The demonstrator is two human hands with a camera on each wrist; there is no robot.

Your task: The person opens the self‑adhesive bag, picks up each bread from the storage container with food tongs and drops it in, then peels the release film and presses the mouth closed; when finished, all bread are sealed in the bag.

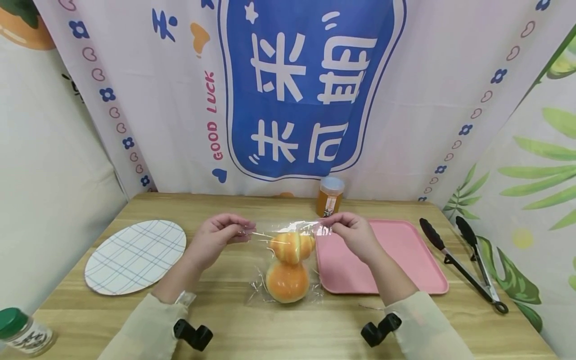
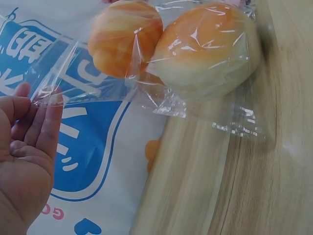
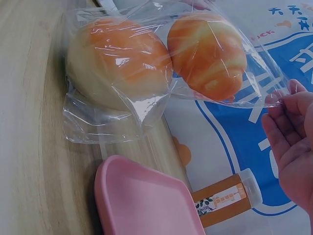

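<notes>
A clear plastic bag holds two breads, a round bun at the bottom and a smaller ridged roll above it. My left hand pinches one upper corner of the bag between thumb and fingers. Opposite it, my right hand pinches the other upper corner. The bag's top edge is stretched between both hands. In the left wrist view the bun and roll show through the film. From the right wrist, the right hand's fingertips grip the film's edge.
A pink tray lies to the right, with black-tipped tongs beyond it. An amber jar stands at the back. On the left are an oval checked board and a green-lidded shaker bottle.
</notes>
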